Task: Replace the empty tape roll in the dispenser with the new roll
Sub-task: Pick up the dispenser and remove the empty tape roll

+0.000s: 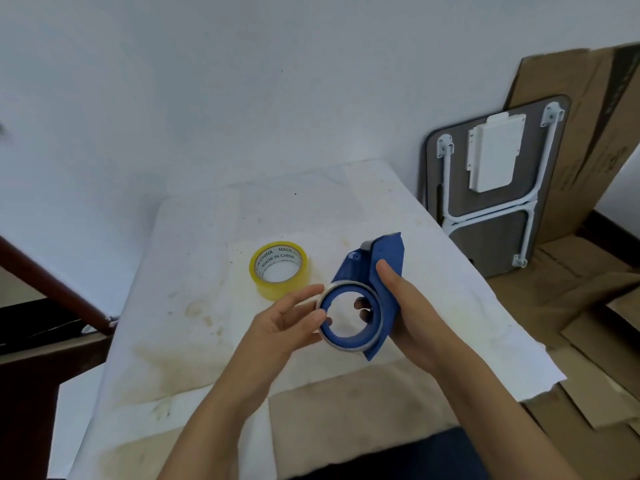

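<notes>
A blue tape dispenser (381, 261) is held above the table, tilted, in my right hand (408, 306), whose fingers wrap its back and show through the hub. A thin grey empty roll (375, 292) rings the dispenser's blue hub. My left hand (291, 320) pinches the left rim of that empty roll with thumb and fingers. The new roll (278, 270), yellowish clear tape with a white core printed "MADE IN CHINA", lies flat on the table just left of and beyond the dispenser, untouched.
The table is covered by a stained white cloth (194, 306). A folded small table (491, 188) and flattened cardboard (588, 133) lean against the wall at right. Cardboard sheets lie on the floor at right. A dark wooden rail (52, 282) runs at left.
</notes>
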{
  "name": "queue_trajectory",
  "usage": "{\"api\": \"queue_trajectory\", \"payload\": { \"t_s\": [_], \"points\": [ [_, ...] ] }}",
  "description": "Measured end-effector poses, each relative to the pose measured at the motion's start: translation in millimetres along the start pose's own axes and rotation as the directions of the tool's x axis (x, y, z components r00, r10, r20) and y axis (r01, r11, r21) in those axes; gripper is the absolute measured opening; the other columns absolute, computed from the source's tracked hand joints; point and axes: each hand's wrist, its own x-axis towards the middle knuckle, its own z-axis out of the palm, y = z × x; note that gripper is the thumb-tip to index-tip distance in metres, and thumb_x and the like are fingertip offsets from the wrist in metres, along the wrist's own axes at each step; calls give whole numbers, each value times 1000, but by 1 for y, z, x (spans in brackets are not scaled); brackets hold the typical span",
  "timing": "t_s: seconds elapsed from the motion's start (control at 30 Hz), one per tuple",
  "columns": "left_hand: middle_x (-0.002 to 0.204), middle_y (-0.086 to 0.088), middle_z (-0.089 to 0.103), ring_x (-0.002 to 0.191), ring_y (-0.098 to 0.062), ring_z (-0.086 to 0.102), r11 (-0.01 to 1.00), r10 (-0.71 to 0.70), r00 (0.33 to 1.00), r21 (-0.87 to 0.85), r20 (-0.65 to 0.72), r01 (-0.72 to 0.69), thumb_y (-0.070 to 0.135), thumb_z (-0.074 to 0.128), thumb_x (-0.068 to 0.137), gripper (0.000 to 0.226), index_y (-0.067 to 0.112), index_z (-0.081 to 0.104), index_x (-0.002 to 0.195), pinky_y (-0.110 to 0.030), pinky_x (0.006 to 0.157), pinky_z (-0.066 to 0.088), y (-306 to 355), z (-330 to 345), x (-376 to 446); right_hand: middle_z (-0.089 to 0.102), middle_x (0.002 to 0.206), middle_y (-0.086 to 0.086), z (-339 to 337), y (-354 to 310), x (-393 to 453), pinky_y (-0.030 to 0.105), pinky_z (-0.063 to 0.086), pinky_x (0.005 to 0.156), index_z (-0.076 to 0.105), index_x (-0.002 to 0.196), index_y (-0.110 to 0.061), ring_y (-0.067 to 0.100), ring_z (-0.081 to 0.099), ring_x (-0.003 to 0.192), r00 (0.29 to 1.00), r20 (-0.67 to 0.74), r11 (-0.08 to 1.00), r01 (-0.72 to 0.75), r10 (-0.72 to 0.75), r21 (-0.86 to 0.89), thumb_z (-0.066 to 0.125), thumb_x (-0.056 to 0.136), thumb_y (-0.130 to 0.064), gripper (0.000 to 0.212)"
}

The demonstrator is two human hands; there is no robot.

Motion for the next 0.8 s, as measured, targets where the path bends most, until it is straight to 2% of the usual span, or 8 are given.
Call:
{"api": "queue_trajectory", "payload": {
  "t_s": [0.1, 0.2, 0.3, 0.43, 0.57, 0.63, 0.7, 0.8],
  "points": [
    [111, 1, 78, 104, -20, 73, 1000, -15, 1000, 19, -14, 15, 22, 63, 93, 31, 27, 67, 123, -26, 84, 60, 4, -6, -2, 74, 82, 1, -3, -6, -4, 35, 58, 78, 65, 113, -11, 17, 69, 72, 998, 55, 994, -36, 42, -102, 58, 76, -53, 57],
    [109, 1, 79, 103, -20, 73, 999, -13, 999, 47, -30, 14, 28, 63, 91, 33, 27, 68, 123, -29, 87, 58, 7, -6, -4, 76, 94, 5, -6, -11, -6, 37, 59, 81, 64, 119, -11, 25, 72, 81, 996, 74, 988, -43, 55, -150, 59, 76, -53, 60],
    [110, 2, 78, 103, -17, 73, 999, 3, 998, 44, -70, 0, 37, 65, 83, 41, 27, 69, 122, -36, 94, 55, 8, -4, -7, 74, 108, 10, -9, -12, -8, 34, 59, 75, 61, 123, -13, 31, 73, 92, 994, 73, 982, -72, 86, -172, 62, 74, -53, 63],
    [108, 4, 78, 98, -16, 75, 998, 26, 991, 56, -133, -19, 29, 61, 92, 29, 25, 70, 120, -37, 94, 55, 11, -2, -10, 71, 114, 17, -11, -14, -10, 34, 60, 73, 61, 122, -14, 35, 71, 98, 992, 59, 976, -98, 111, -193, 65, 69, -56, 68],
    [116, 13, 73, 108, -2, 67, 961, 125, 966, 269, -226, -62, 29, 62, 94, 33, 38, 63, 126, -25, 97, 53, 6, 8, -10, 71, 115, 17, -7, -6, -8, 46, 59, 86, 60, 119, -14, 40, 69, 101, 994, -65, 979, -96, 85, -181, 71, 64, -59, 72],
    [133, 20, 59, 121, 4, 57, 906, 204, 966, 404, -159, -125, 29, 64, 93, 49, 45, 49, 136, -12, 96, 48, 8, 13, -12, 70, 115, 19, -4, -2, -7, 48, 58, 88, 61, 117, -12, 40, 68, 102, 988, -133, 987, -97, 80, -131, 73, 66, -57, 70],
    [155, 23, 35, 140, 6, 35, 800, 282, 959, 548, 18, -245, 27, 67, 91, 69, 48, 31, 146, -12, 105, 35, 10, 18, -14, 69, 115, 20, -2, 0, -7, 48, 57, 88, 61, 117, -10, 40, 68, 104, 983, -170, 991, -89, 72, -95, 73, 67, -56, 68],
    [162, 29, -5, 146, 14, 1, 620, 280, 939, 708, 201, -337, 22, 69, 87, 94, 57, 7, 148, -3, 104, 15, 10, 24, -16, 71, 113, 17, 0, -1, -8, 50, 56, 91, 61, 117, -14, 38, 69, 103, 982, -179, 990, -83, 62, -113, 72, 59, -60, 75]
  ]
}}
